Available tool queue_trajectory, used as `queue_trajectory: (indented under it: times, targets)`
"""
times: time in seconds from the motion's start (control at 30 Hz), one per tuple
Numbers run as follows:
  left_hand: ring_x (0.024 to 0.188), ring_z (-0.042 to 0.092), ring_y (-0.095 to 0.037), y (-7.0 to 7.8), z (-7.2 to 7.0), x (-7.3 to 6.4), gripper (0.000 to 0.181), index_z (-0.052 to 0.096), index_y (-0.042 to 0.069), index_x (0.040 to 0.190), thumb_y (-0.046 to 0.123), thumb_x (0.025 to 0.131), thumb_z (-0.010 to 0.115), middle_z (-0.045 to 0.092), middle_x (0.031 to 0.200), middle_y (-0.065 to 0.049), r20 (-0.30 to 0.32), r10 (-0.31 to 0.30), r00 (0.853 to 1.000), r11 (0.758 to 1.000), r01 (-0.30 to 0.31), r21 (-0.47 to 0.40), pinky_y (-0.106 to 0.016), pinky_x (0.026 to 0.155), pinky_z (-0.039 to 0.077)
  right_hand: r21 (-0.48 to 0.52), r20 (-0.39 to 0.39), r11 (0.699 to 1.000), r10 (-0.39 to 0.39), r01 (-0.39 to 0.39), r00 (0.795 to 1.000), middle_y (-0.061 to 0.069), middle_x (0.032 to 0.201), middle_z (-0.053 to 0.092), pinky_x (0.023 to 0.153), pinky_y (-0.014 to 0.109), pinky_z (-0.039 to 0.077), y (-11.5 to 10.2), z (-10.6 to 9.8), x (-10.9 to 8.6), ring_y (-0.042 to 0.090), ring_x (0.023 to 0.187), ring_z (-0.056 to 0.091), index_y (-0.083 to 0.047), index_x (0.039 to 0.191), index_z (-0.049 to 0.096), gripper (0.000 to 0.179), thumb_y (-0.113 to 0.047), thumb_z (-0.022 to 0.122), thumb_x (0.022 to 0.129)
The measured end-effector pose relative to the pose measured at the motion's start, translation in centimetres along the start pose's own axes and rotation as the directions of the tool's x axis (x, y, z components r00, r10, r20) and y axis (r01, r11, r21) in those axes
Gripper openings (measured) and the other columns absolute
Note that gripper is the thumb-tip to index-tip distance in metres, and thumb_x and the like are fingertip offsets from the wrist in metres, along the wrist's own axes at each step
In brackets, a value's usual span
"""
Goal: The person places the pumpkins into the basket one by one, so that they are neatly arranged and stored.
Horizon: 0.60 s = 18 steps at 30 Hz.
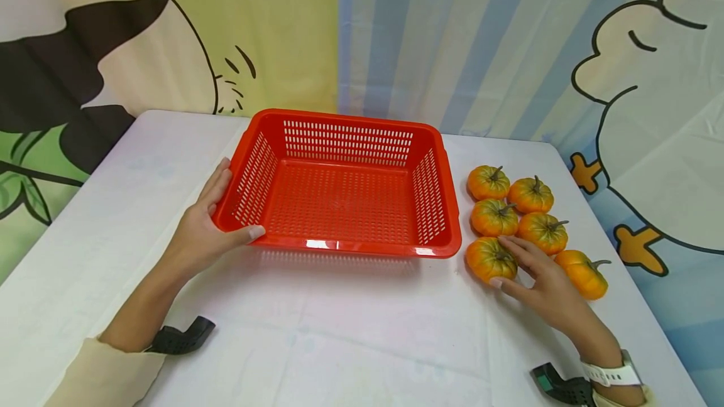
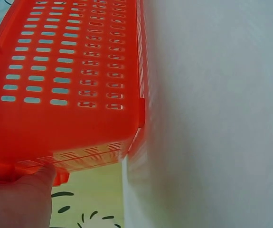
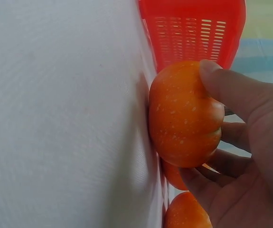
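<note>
In the head view a red plastic basket [image 1: 345, 246] with slotted walls stands on the white-covered table, and nothing lies inside it. My left hand [image 1: 195, 234] holds its near left corner, thumb over the front rim and fingers along the left side. To the right of the basket, my right hand [image 1: 545, 281] has its thumb and fingers around the nearest small orange pumpkin [image 1: 486, 259]. The right wrist view shows this pumpkin [image 3: 186, 114] between thumb and fingers, close to the tabletop.
Several more pumpkins [image 1: 542, 233] sit in two rows just behind and beside the right hand, one of them [image 1: 582, 274] right by its knuckles. A printed cloth backdrop [image 1: 430, 43] hangs behind the table [image 1: 351, 344]. The table's right edge lies just beyond the pumpkins.
</note>
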<state>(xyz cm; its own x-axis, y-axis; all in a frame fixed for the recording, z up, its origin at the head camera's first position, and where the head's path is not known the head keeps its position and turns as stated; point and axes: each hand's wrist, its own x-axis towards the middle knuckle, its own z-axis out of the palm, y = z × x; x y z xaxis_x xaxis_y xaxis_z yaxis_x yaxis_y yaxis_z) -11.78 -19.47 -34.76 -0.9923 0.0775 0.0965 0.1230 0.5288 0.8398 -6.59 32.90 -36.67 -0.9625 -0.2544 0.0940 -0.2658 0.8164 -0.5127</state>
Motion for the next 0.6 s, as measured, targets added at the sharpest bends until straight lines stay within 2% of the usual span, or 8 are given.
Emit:
queue_trajectory:
  times: [0.3, 0.37, 0.47, 0.53, 0.6]
  targets:
    - [0.146, 0.015, -0.024, -0.19, 0.05, 0.01, 0.105, 0.010, 0.023, 0.156, 0.033, 0.079, 0.081, 0.007, 0.161, 0.016, -0.007, 0.003, 1.000, 1.000, -0.003, -0.013, -0.052, 0.091, 0.047, 0.017, 0.005, 1.000, 0.013, -0.013, 1.000, 0.018, 0.138, 0.044, 0.091, 0.040, 0.044, -0.02, 0.35, 0.08, 0.039, 0.120, 0.049, -0.004, 0.145, 0.046, 0.071, -0.010, 0.079, 0.081]
    - [0.146, 0.015, -0.024, -0.23, 0.05, 0.04, 0.105, 0.010, 0.024, 0.156, 0.033, 0.079, 0.081, 0.007, 0.161, 0.015, -0.009, 0.002, 1.000, 1.000, -0.002, -0.009, -0.052, 0.090, 0.048, 0.023, 0.001, 1.000, 0.010, -0.010, 1.000, 0.018, 0.137, 0.044, 0.093, 0.028, 0.044, -0.03, 0.40, 0.04, 0.039, 0.120, 0.050, -0.004, 0.144, 0.047, 0.070, -0.009, 0.079, 0.081]
    - [0.145, 0.017, -0.025, -0.24, 0.03, 0.07, 0.106, 0.011, 0.024, 0.156, 0.034, 0.078, 0.081, 0.007, 0.161, 0.016, -0.010, 0.003, 1.000, 1.000, -0.003, -0.011, -0.053, 0.090, 0.048, 0.033, -0.002, 0.999, -0.009, 0.009, 1.000, 0.017, 0.137, 0.045, 0.092, 0.011, 0.038, -0.06, 0.42, -0.01, 0.038, 0.119, 0.050, -0.004, 0.143, 0.048, 0.069, -0.009, 0.079, 0.081]
    - [0.145, 0.018, -0.026, -0.22, 0.01, 0.09, 0.106, 0.011, 0.024, 0.156, 0.035, 0.078, 0.081, 0.007, 0.160, 0.016, -0.009, 0.005, 1.000, 1.000, -0.005, -0.015, -0.053, 0.089, 0.049, 0.035, -0.007, 0.999, -0.024, 0.025, 1.000, 0.016, 0.136, 0.046, 0.089, 0.004, 0.033, -0.13, 0.44, -0.03, 0.036, 0.118, 0.050, -0.005, 0.143, 0.048, 0.069, -0.009, 0.079, 0.081]
    - [0.144, 0.019, -0.026, -0.17, -0.01, 0.08, 0.105, 0.011, 0.025, 0.156, 0.034, 0.078, 0.081, 0.007, 0.160, 0.017, -0.006, 0.006, 1.000, 1.000, -0.006, -0.023, -0.052, 0.089, 0.049, 0.044, -0.021, 0.998, -0.051, 0.052, 0.998, 0.016, 0.136, 0.046, 0.089, 0.004, 0.034, -0.25, 0.34, 0.01, 0.034, 0.117, 0.051, -0.005, 0.143, 0.049, 0.069, -0.007, 0.079, 0.081]
